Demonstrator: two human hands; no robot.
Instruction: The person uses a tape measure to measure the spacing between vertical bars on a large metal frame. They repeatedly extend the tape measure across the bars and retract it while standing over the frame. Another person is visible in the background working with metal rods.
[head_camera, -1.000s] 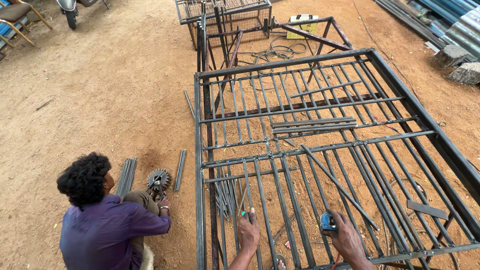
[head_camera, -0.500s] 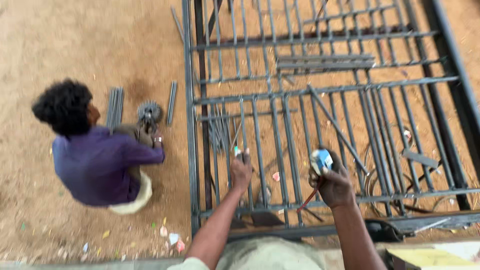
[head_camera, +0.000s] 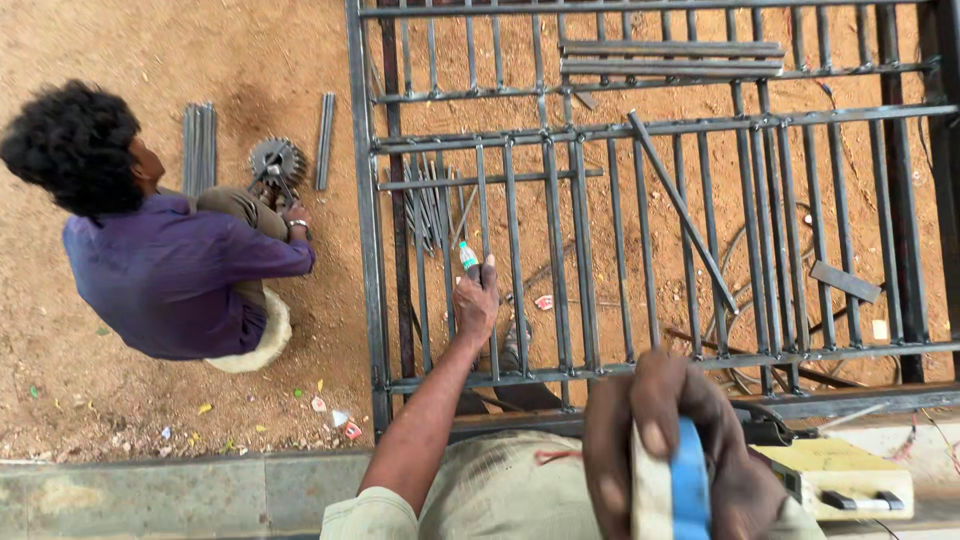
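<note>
No container shows; the things lie loose on a dark welded steel gate frame (head_camera: 640, 130) laid flat on reddish-brown dirt ground (head_camera: 180, 60), with a grey concrete kerb (head_camera: 180, 495) along the near edge. The person's left hand (head_camera: 476, 300) is stretched out over the bars near the frame's near-left corner, closed around a small white-and-green marker-like stick (head_camera: 467, 258) whose tip points away. The right hand (head_camera: 660, 440) is raised close to the camera, gripping a blue-and-white round tape-like tool (head_camera: 672, 492). A loose steel bar (head_camera: 680, 210) lies slanted across the frame's middle, and a bundle of thin rods (head_camera: 430, 205) rests between bars toward the left edge. Beyond that edge a co-worker in a purple shirt (head_camera: 170, 275) crouches on the dirt, hands at a round toothed metal disc (head_camera: 277, 160). A yellowish box-shaped machine (head_camera: 835, 475) sits at the near right
</note>
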